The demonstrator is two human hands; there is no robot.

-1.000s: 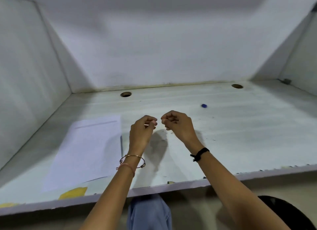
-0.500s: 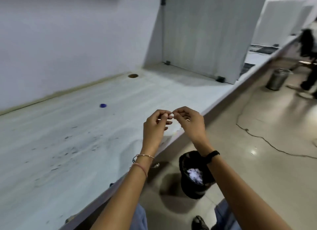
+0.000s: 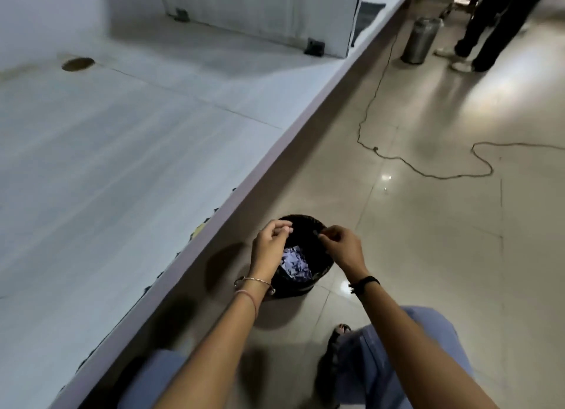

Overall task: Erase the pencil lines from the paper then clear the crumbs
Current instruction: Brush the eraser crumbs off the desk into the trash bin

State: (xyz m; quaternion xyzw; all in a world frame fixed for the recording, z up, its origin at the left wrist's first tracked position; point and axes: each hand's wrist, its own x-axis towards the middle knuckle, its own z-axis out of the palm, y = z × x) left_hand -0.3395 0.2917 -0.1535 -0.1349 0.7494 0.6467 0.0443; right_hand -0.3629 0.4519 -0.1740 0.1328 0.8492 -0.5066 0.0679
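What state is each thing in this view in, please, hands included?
Black bin: upright on the floor, open-topped, crumpled paper inside.
Left hand: above the bin, fingertips pinched; contents too small to see.
Right hand: likewise pinched above the bin.
Metal bin: upright, farther off.
Cable: loose on the floor.

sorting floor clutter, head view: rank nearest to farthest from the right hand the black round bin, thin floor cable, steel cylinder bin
1. black round waste bin, directly under the right hand.
2. thin dark cable, on the floor ahead, rightward.
3. steel cylindrical bin, far ahead.
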